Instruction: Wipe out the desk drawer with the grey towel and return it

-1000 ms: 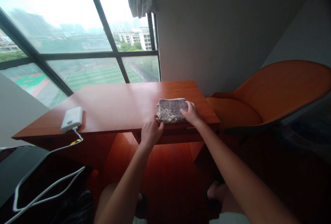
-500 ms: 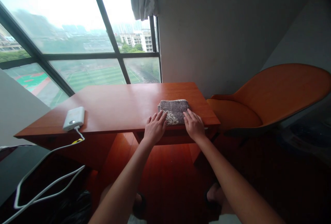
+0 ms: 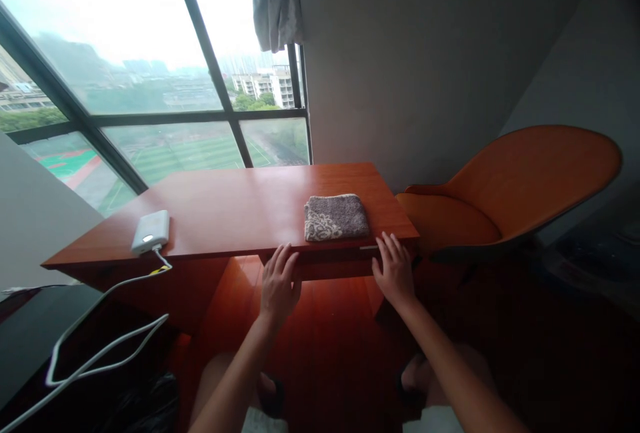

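A folded grey-brown towel [image 3: 335, 217] with a pale patterned corner lies flat near the front right of a reddish wooden desk [image 3: 225, 210]. My left hand [image 3: 278, 283] hovers just in front of the desk's front edge, fingers stretched out and apart, holding nothing. My right hand [image 3: 395, 270] is at the desk's front right corner, fingers also spread, empty, a little below and right of the towel. Neither hand touches the towel.
A white power bank [image 3: 151, 232] with a white cable [image 3: 100, 340] sits at the desk's left end. An orange shell chair [image 3: 515, 186] stands to the right. A large window [image 3: 150, 86] and grey wall lie behind the desk. My knees show below.
Both hands have let go of the towel and drawn back toward me, off the desk top. The towel now lies flat and alone. The camera has tilted slightly.
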{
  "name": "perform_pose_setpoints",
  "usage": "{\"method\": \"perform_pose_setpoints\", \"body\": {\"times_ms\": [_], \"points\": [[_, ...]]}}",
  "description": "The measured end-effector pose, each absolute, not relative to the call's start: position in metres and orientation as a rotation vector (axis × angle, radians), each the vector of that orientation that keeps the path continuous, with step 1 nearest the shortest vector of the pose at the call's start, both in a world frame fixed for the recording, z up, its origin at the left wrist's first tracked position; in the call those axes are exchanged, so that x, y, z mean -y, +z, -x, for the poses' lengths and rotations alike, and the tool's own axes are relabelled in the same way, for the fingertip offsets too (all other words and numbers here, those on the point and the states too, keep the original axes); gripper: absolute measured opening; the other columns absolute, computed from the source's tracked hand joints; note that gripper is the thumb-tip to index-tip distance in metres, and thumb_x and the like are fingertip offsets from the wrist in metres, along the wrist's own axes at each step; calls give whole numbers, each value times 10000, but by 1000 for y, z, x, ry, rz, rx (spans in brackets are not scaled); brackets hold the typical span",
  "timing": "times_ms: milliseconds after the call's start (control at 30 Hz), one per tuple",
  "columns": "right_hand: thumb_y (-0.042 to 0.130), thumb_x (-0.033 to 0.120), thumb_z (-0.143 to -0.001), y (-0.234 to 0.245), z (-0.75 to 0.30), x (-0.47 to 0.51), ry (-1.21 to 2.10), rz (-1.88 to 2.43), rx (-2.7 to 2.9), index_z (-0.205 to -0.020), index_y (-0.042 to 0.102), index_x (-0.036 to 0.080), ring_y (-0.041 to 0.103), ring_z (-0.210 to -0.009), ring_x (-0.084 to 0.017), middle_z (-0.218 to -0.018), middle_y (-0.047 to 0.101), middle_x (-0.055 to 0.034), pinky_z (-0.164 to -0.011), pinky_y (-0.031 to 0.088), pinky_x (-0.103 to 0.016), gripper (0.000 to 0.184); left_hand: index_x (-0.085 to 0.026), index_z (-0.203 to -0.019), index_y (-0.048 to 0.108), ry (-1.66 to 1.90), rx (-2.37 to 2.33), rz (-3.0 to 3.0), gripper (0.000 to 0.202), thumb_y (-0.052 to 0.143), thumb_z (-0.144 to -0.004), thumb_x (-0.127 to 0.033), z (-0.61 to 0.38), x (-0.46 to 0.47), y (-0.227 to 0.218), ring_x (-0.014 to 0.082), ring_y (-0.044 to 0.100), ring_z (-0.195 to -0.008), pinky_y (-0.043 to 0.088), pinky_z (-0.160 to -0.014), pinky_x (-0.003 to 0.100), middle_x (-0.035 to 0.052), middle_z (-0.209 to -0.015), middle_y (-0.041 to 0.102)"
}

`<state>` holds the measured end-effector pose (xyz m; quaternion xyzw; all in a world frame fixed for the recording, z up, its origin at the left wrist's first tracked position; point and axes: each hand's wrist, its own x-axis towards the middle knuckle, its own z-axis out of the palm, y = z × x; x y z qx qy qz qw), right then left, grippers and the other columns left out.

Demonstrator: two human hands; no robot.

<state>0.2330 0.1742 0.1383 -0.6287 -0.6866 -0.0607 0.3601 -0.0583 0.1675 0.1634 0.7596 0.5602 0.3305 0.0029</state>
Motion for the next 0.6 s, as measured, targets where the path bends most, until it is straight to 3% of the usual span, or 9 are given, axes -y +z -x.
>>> {"method": "perform_pose_setpoints", "body": {"times_ms": [100,167,267,367,467,600], "points": [[399,257,-881,106,-233,-141,89,1595,1691,-1286,531,143,439,-1328,-275,-1390,518,-168,-1094,378,-485,441,-214,-1200,591,1042,-1597,-2005,374,472,-846,-216,65,-137,119,255,619,-1053,482,-907,397,120,-1279,585],[413,278,-868,73,-229,-115,330,1603,1579,-1274,539,155,540,-1231,-276,-1297,595,-165,-1053,432,-490,443,-194,-1078,648,1043,-1511,-1688,316,526,-788,-224,67,-115,81,241,652,-930,500,-830,364,107,-1088,668],[471,317,-828,14,-223,-72,660,1590,1365,-1215,588,199,618,-1135,-288,-1253,639,-138,-988,488,-507,421,-171,-876,695,986,-1413,-1285,210,609,-698,-242,65,-83,22,262,649,-927,483,-847,358,92,-920,701],[531,297,-755,-33,-221,-40,879,1602,1232,-1082,665,232,676,-1018,-312,-1063,729,-113,-953,504,-530,360,-170,-788,680,895,-1448,-1015,178,643,-635,-253,61,-59,-17,269,646,-822,487,-787,371,67,-803,682],[539,301,-713,-53,-222,-32,995,1649,1095,-992,688,230,700,-946,-312,-952,750,-103,-904,532,-504,324,-175,-774,662,809,-1483,-1082,153,626,-652,-261,55,-50,-29,271,634,-869,467,-836,377,59,-800,672],[543,313,-676,-47,-220,-40,1038,1654,998,-997,670,182,699,-960,-287,-985,744,-125,-897,540,-428,369,-168,-810,651,745,-1492,-1197,165,582,-686,-252,50,-51,-27,273,622,-925,454,-866,378,79,-865,682]]}}
